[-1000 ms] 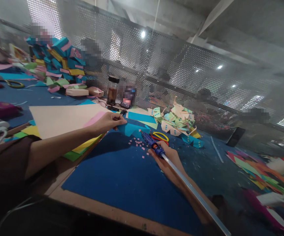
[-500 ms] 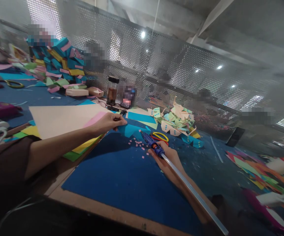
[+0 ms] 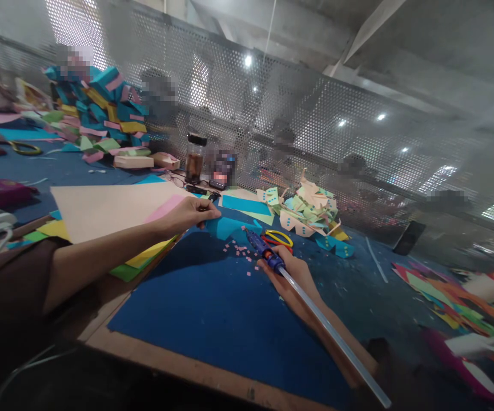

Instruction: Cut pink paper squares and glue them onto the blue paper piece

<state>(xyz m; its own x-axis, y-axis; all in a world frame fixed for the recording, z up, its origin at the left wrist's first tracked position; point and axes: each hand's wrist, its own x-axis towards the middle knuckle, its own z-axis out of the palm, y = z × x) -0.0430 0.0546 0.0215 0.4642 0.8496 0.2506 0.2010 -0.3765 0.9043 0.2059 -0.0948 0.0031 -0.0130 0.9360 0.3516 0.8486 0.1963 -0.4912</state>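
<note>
My left hand (image 3: 195, 213) pinches the left end of a folded blue paper piece (image 3: 225, 228) over the blue work mat (image 3: 212, 308). In my right hand (image 3: 292, 271) is a blue glue gun (image 3: 264, 249), with a long clear glue stick (image 3: 328, 326) running out of its back. A tiny pink paper square (image 3: 243, 228) shows at the nozzle, close to the blue paper; whether it touches the paper I cannot tell. Several more pink squares (image 3: 240, 251) lie scattered on the mat under the nozzle. Yellow-and-red-handled scissors (image 3: 278, 237) lie just behind my right hand.
Folded paper pieces (image 3: 309, 208) are heaped behind the scissors. Sheets of coloured paper (image 3: 105, 205) lie under my left forearm. A lidded jar (image 3: 195, 160) stands at the back before a perforated metal screen (image 3: 315, 108). Blue folded boxes (image 3: 101, 108) are piled at far left.
Both hands, the glue gun and the blue paper keep almost the same place. The view has shifted very slightly.
</note>
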